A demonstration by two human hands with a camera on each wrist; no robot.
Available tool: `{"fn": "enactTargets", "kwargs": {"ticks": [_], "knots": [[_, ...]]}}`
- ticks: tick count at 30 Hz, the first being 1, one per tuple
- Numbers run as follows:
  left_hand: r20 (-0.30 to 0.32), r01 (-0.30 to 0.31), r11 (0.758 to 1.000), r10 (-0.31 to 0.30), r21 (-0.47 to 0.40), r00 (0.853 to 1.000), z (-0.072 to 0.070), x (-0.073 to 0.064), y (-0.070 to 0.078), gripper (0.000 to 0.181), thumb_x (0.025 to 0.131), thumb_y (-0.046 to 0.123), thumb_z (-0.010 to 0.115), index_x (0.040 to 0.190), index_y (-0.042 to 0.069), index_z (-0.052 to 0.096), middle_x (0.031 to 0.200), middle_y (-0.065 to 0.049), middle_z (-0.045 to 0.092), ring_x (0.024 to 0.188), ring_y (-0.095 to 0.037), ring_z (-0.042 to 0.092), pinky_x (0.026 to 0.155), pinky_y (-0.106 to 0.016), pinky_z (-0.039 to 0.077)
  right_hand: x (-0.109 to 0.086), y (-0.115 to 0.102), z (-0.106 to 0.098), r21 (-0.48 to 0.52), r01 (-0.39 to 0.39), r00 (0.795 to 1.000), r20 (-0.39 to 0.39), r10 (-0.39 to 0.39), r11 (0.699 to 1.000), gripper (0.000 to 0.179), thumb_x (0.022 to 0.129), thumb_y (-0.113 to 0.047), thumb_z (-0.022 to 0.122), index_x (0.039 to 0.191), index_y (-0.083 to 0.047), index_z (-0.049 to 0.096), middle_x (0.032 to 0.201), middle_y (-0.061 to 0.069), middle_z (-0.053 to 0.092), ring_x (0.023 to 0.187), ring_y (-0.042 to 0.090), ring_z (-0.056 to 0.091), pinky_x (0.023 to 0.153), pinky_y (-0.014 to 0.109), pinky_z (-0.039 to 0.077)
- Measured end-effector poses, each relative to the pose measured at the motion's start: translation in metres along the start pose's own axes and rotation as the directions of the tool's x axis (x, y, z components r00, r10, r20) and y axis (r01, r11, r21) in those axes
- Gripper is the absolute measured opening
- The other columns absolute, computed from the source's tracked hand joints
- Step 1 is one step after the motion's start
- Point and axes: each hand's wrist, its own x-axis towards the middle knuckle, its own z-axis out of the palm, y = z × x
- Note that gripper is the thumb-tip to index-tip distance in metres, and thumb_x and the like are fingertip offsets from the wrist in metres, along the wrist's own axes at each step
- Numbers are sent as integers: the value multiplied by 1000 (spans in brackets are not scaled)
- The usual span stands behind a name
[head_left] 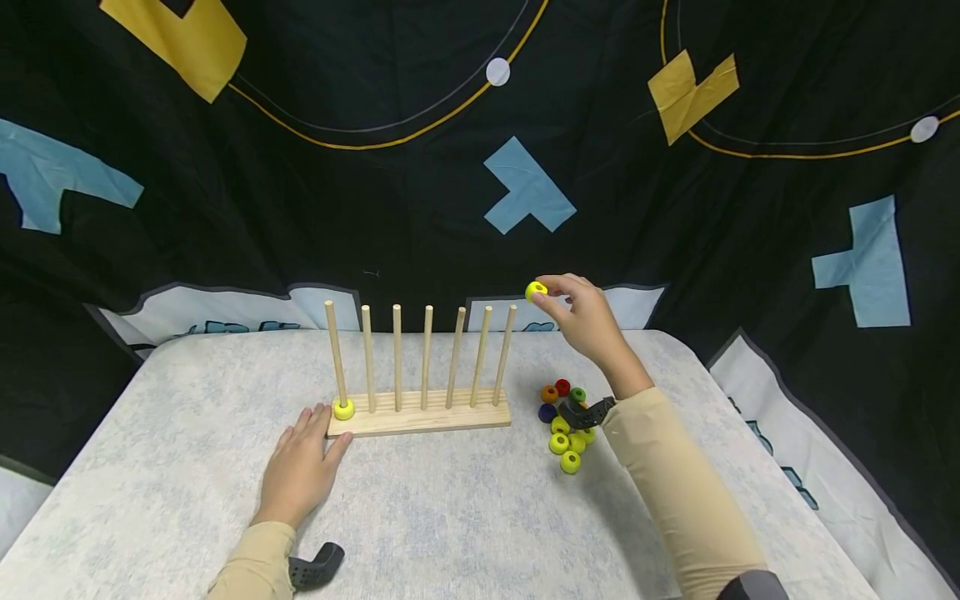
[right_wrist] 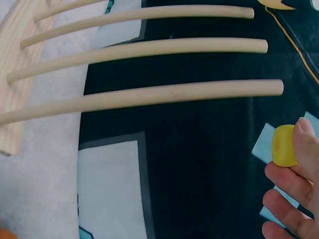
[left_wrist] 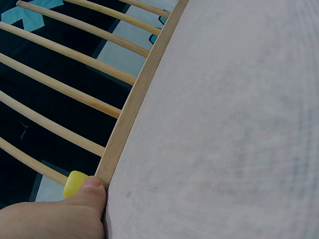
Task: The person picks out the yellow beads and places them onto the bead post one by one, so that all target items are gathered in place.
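A wooden peg rack [head_left: 420, 425] with several upright dowels stands on the table, and one yellow bead [head_left: 344, 409] sits at the foot of its leftmost dowel. My left hand [head_left: 300, 467] lies at the rack's left end, fingers extended along that end and thumb touching the front edge. In the left wrist view the thumb [left_wrist: 89, 191] is beside the seated bead. Raised to the right of the rightmost dowel, about level with the dowel tops, my right hand [head_left: 581, 312] pinches another yellow bead [right_wrist: 284, 146] between thumb and fingers.
A loose group of beads lies right of the rack under my right forearm: several yellow beads [head_left: 570, 462], a red bead [head_left: 562, 387], an orange bead [head_left: 550, 393], a green bead [head_left: 577, 394] and a dark blue bead [head_left: 547, 412]. Behind the table [head_left: 450, 517] hangs a dark patterned cloth [head_left: 420, 217].
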Motion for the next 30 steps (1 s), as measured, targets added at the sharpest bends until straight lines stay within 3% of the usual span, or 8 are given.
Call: {"fn": "enactTargets", "kwargs": {"ticks": [9, 16, 30], "knots": [[2, 0, 1000, 0, -1, 1000, 1, 0, 0, 67, 104, 40, 49, 149, -7, 35, 153, -32, 35, 146, -50, 27, 120, -64, 18, 11, -20, 2, -1, 41, 999, 4, -41, 999, 36, 97, -33, 65, 128, -14, 66, 116, 3, 66, 107, 19, 55, 93, 38, 53], [9, 4, 1000, -4, -6, 1000, 0, 1, -1, 68, 104, 41, 49, 150, -7, 35, 154, -31, 34, 146, -50, 26, 120, -64, 18, 18, -38, 8, -10, 91, 996, 12, -91, 996, 34, 98, -32, 64, 126, -14, 66, 114, 2, 66, 108, 22, 55, 95, 42, 52], [10, 6, 1000, -6, 4, 1000, 1, 0, -2, 68, 104, 39, 50, 149, -8, 34, 154, -31, 33, 146, -49, 26, 120, -64, 18, 28, -68, 27, -17, 168, 985, 38, -167, 986, 33, 99, -32, 63, 126, -13, 66, 114, -1, 67, 106, 17, 54, 91, 38, 52]]}}
